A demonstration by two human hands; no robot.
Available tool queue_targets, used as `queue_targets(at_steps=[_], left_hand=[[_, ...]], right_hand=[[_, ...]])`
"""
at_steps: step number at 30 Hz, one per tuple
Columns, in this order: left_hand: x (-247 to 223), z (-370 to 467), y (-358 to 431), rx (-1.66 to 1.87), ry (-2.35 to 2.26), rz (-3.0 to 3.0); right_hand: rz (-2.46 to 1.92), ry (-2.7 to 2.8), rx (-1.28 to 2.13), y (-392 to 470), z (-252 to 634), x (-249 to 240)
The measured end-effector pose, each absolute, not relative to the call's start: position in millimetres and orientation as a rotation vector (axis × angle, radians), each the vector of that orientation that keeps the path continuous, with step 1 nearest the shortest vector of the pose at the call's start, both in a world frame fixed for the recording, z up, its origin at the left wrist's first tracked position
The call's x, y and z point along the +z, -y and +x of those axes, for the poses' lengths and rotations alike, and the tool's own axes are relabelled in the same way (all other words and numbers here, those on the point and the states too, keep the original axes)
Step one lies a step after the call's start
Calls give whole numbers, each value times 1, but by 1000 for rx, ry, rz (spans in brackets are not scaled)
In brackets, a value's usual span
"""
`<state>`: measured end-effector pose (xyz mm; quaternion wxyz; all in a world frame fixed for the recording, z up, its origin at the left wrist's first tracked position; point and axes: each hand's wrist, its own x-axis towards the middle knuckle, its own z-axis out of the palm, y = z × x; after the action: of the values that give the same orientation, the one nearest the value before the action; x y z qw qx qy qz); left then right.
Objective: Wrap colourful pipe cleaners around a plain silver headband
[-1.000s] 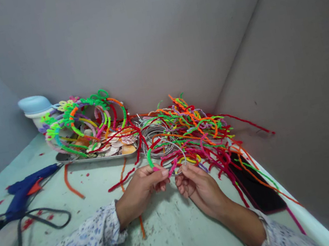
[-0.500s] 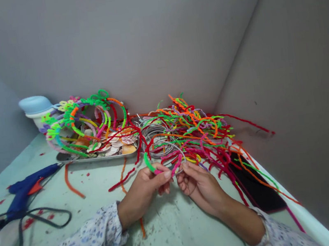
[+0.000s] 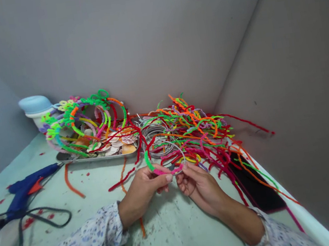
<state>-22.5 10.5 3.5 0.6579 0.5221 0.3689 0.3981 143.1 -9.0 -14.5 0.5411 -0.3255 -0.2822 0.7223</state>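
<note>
Between my hands is a thin metal hoop [image 3: 182, 150], partly covered by a green pipe cleaner [image 3: 148, 161] on its left side and a pink pipe cleaner [image 3: 161, 171] along its near side. My left hand [image 3: 148, 180] pinches the wrapped part of the hoop with thumb and fingers. Closed at the right end of the pink strand, my right hand [image 3: 196, 178] holds it against the hoop; the fingertips partly hide this spot. More bare metal hoops [image 3: 154, 135] lie just beyond.
Behind, a metal tray [image 3: 104, 157] holds shells and several finished-looking fuzzy hoops [image 3: 72, 116]. A tangled heap of pipe cleaners [image 3: 195, 122] spreads to the right, partly over a black flat object [image 3: 257, 187]. On the left lie a blue glue gun [image 3: 25, 190] and its cord.
The free pink end, which stuck up beside my right fingers, now lies down along the hoop. My hands have barely shifted.
</note>
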Motion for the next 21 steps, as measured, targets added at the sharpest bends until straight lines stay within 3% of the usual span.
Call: queue_targets(at_steps=[21], left_hand=[[11,-21,-8,930,-940,1316]], right_hand=[[-664,584,1633,8,144,-11]])
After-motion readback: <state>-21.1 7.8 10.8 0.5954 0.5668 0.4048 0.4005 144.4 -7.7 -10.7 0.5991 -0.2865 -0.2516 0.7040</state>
